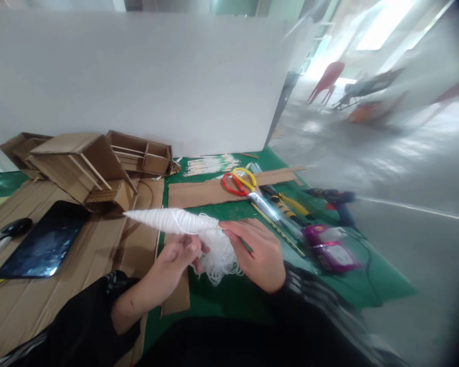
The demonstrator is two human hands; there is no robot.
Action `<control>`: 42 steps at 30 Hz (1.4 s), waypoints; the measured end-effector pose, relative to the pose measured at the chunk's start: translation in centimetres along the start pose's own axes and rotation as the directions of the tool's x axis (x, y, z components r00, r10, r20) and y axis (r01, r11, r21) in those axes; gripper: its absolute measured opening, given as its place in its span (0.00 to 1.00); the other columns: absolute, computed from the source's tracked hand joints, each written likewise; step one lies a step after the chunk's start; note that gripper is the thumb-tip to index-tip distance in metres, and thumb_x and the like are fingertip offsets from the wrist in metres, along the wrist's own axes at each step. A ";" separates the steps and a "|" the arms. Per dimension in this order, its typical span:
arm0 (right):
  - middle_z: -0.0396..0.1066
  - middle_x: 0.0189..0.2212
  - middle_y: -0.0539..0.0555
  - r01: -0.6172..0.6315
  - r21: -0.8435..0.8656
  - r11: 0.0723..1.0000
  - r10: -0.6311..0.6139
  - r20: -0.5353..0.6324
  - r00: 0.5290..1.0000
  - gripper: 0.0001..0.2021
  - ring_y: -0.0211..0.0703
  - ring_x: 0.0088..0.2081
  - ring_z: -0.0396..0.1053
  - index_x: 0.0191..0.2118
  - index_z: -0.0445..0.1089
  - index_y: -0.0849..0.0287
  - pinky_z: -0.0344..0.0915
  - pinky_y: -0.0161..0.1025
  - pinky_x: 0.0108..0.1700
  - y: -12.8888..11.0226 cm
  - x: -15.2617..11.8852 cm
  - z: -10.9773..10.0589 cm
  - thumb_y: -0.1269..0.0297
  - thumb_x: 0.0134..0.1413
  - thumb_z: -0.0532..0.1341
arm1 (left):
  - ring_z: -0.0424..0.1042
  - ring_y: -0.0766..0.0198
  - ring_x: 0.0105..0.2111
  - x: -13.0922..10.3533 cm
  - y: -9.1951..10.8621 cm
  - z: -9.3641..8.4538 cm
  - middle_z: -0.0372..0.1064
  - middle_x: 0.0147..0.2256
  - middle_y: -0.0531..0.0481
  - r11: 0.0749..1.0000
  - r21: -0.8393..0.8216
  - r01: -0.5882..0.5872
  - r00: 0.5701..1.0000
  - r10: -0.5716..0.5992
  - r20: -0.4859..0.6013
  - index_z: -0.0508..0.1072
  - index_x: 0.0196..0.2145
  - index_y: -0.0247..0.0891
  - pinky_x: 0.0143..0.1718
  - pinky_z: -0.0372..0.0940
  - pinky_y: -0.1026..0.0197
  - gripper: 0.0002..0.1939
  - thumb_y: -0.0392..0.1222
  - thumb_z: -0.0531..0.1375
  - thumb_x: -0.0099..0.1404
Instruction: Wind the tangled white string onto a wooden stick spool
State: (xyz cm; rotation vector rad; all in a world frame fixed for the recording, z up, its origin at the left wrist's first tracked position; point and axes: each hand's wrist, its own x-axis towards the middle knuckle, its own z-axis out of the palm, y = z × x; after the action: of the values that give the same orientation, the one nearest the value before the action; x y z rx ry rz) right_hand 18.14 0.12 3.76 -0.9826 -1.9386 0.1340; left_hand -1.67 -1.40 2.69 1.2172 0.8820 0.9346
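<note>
A long spindle-shaped winding of white string [164, 221] lies level above the table, its pointed end toward the left. At its right end my right hand [258, 251] is closed, thumb and fingers pinching the tip. Below the winding, my left hand [181, 254] has its fingers curled together where the string runs down. The exact hold of those fingers is partly hidden. Behind and between both hands hangs a loose tangle of white string [218, 260].
Scissors [265, 206] with red and yellow handles lie ahead on a cardboard strip [195, 193]. To the right are yellow-handled pliers [294, 205], a glue gun [334, 196] and a purple packet [331, 250]. Cardboard boxes [76, 163] and a tablet [44, 242] are left. A white panel [137, 81] stands behind.
</note>
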 end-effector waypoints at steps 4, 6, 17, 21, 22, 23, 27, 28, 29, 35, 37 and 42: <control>0.77 0.31 0.52 -0.025 0.105 0.994 0.019 0.058 0.998 0.10 0.41 0.32 0.71 0.42 0.74 0.57 0.65 0.38 0.35 -0.3 0.0 -0.1 0.73 0.60 0.57 | 0.70 0.64 0.28 -0.2 0.0 0.1 0.71 0.32 0.47 0.993 -0.105 0.046 0.999 -0.044 0.023 0.70 0.46 0.36 0.29 0.68 0.61 0.17 0.51 0.57 0.67; 0.77 0.31 0.52 -0.031 0.148 0.988 0.017 0.098 0.995 0.11 0.41 0.33 0.71 0.42 0.74 0.56 0.66 0.38 0.36 -0.5 0.0 -0.2 0.74 0.60 0.56 | 0.70 0.64 0.27 -0.3 0.0 0.0 0.71 0.29 0.47 0.992 -0.107 0.064 0.995 -0.056 0.077 0.73 0.41 0.34 0.29 0.67 0.63 0.16 0.51 0.56 0.68; 0.77 0.32 0.53 -0.051 0.159 0.986 0.051 0.004 0.999 0.11 0.41 0.33 0.72 0.41 0.74 0.56 0.68 0.38 0.35 -0.5 -0.2 -0.3 0.75 0.58 0.58 | 0.68 0.66 0.27 -0.2 -0.3 0.0 0.67 0.29 0.48 0.972 -0.233 0.011 0.986 0.029 0.167 0.69 0.27 0.34 0.32 0.64 0.62 0.18 0.46 0.52 0.71; 0.78 0.36 0.53 -0.072 0.031 0.997 0.076 -0.128 0.989 0.11 0.45 0.35 0.74 0.43 0.74 0.55 0.68 0.42 0.38 0.1 -0.4 -0.8 0.75 0.57 0.59 | 0.63 0.67 0.22 -0.6 -0.8 0.2 0.60 0.20 0.52 0.971 -0.226 -0.078 0.981 0.114 0.154 0.64 0.20 0.36 0.29 0.60 0.61 0.24 0.50 0.49 0.71; 0.78 0.36 0.54 -0.089 -0.017 0.996 0.085 -0.163 0.983 0.11 0.46 0.35 0.74 0.43 0.74 0.54 0.68 0.43 0.39 0.3 -0.6 -1.0 0.74 0.57 0.59 | 0.61 0.67 0.22 -0.6 -0.9 0.3 0.59 0.19 0.52 0.972 -0.218 -0.085 0.982 0.119 0.146 0.63 0.20 0.37 0.28 0.60 0.61 0.25 0.52 0.48 0.71; 0.78 0.37 0.54 -0.107 -0.063 0.992 0.093 -0.187 0.978 0.11 0.47 0.35 0.74 0.43 0.74 0.53 0.68 0.43 0.39 0.6 -0.7 -1.2 0.74 0.57 0.59 | 0.60 0.66 0.21 -0.7 -1.0 0.3 0.58 0.19 0.52 0.975 -0.210 -0.079 0.984 0.110 0.139 0.62 0.19 0.37 0.27 0.60 0.61 0.26 0.54 0.47 0.71; 0.78 0.35 0.54 -0.139 -0.191 0.972 0.092 -0.238 0.967 0.12 0.50 0.33 0.75 0.44 0.73 0.50 0.68 0.46 0.38 1.7 -1.5 -1.9 0.73 0.57 0.60 | 0.58 0.67 0.19 -0.8 -0.9 0.5 0.54 0.17 0.54 0.986 -0.158 -0.042 0.993 0.058 0.098 0.58 0.18 0.39 0.25 0.59 0.61 0.27 0.53 0.46 0.72; 0.79 0.34 0.54 -0.140 -0.216 0.966 0.085 -0.243 0.966 0.12 0.50 0.32 0.75 0.43 0.73 0.50 0.68 0.46 0.38 1.9 -1.7 -2.0 0.72 0.57 0.60 | 0.58 0.67 0.19 -0.9 -0.8 0.6 0.53 0.17 0.54 0.989 -0.139 -0.039 0.994 0.053 0.099 0.58 0.18 0.39 0.25 0.59 0.62 0.27 0.52 0.46 0.72; 0.79 0.34 0.54 -0.141 -0.241 0.960 0.078 -0.250 0.965 0.11 0.51 0.32 0.75 0.43 0.73 0.50 0.68 0.47 0.38 2.1 -1.9 -2.1 0.72 0.57 0.60 | 0.58 0.67 0.20 -0.9 -0.8 0.6 0.53 0.17 0.54 0.992 -0.123 -0.038 0.993 0.051 0.104 0.58 0.18 0.39 0.25 0.59 0.62 0.27 0.52 0.46 0.72; 0.79 0.32 0.54 -0.185 -0.285 0.940 0.100 -0.286 0.953 0.09 0.52 0.31 0.75 0.42 0.74 0.49 0.68 0.45 0.34 2.6 -2.5 -2.5 0.68 0.58 0.60 | 0.61 0.66 0.22 -1.0 -0.4 0.6 0.55 0.19 0.54 1.000 -0.024 -0.019 0.989 0.022 0.149 0.58 0.18 0.39 0.28 0.59 0.61 0.27 0.53 0.44 0.72; 0.79 0.30 0.53 -0.207 -0.239 0.949 0.135 -0.285 0.949 0.08 0.50 0.30 0.75 0.41 0.74 0.51 0.68 0.45 0.35 2.4 -2.6 -2.5 0.68 0.58 0.59 | 0.62 0.65 0.24 -1.0 -0.3 0.7 0.57 0.20 0.52 0.999 0.041 -0.028 0.988 0.022 0.155 0.60 0.19 0.39 0.31 0.60 0.60 0.27 0.54 0.44 0.72; 0.77 0.28 0.50 -0.291 -0.051 0.955 0.278 -0.175 0.945 0.07 0.44 0.29 0.74 0.38 0.73 0.54 0.68 0.38 0.33 1.2 -3.2 -2.7 0.66 0.61 0.57 | 0.63 0.64 0.26 -0.8 -0.6 0.7 0.59 0.21 0.52 0.991 0.123 -0.046 0.983 0.023 0.181 0.61 0.20 0.38 0.34 0.60 0.60 0.27 0.54 0.43 0.72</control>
State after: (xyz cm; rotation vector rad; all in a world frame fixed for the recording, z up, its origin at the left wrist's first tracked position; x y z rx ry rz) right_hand 21.69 -2.05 2.49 -1.2822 -1.6527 0.1389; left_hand -1.26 -2.50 2.23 1.4066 0.7874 0.7916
